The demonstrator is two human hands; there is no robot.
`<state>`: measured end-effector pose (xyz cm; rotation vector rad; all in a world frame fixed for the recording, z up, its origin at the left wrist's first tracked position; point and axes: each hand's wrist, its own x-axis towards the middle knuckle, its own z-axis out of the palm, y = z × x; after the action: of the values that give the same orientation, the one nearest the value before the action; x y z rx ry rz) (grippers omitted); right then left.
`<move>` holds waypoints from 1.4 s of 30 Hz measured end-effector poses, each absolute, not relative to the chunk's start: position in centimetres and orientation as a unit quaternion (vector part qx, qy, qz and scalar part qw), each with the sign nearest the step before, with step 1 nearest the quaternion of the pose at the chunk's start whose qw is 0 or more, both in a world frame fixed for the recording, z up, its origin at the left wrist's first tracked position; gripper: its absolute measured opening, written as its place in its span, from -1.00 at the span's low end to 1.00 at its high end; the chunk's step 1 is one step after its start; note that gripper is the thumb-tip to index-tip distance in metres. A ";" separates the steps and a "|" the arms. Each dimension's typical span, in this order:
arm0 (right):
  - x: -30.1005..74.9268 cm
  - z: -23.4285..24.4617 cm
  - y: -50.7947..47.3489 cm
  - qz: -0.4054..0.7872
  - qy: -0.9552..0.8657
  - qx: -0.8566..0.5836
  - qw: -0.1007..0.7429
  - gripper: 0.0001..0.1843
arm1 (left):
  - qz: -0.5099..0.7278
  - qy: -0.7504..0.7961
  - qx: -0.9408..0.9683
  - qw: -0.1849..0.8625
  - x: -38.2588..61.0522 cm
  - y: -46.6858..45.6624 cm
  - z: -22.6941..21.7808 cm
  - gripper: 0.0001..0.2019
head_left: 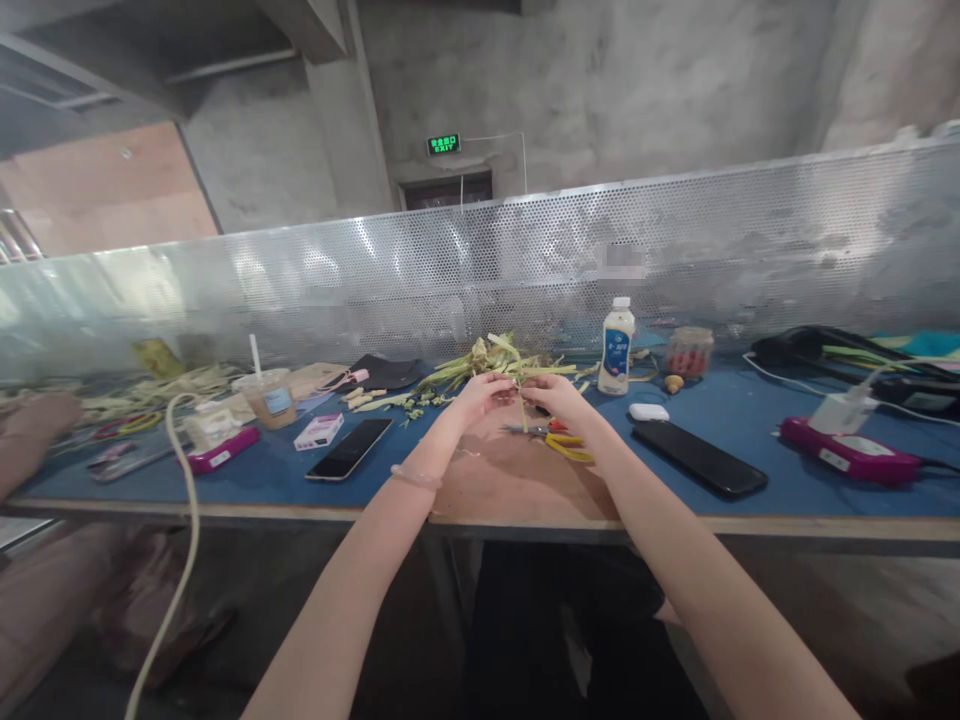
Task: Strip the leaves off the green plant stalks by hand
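Observation:
Over a brown board, my left hand and my right hand come together with fingers bent in a pinch. Between them, a thin yellow-green plant strip hangs down toward the board. The fingertips partly hide where it is gripped. Just behind my hands lies a heap of pale green plant strips. Below my right hand, pliers with yellow and red handles rest on the board. Small green cuttings are scattered to the left of my left hand.
Left on the blue tabletop are a phone, a small box and a drink cup. Right stand a bottle and a jar, near a black phone and purple power strip. Another person's arm shows far left.

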<state>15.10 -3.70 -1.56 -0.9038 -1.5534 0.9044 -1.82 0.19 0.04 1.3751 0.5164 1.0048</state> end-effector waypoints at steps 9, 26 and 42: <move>14.9 -1.5 -3.7 0.384 -0.633 -0.388 0.549 -0.69 | 0.432 0.256 0.651 0.569 -1.4 -0.8 0.0 -0.72; 14.7 -1.6 -3.5 0.342 -0.666 -0.389 0.538 -0.52 | 0.453 0.292 0.680 0.497 -1.3 -0.3 -0.2 -0.73; 14.2 -1.8 -3.8 0.305 -0.685 -0.362 0.554 -0.35 | 0.480 0.283 0.644 0.525 -0.8 -1.0 0.2 -0.77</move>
<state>14.15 -3.79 -1.81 -0.8546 -1.6185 0.7197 -0.82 -0.96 0.16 1.5404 0.6775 1.1480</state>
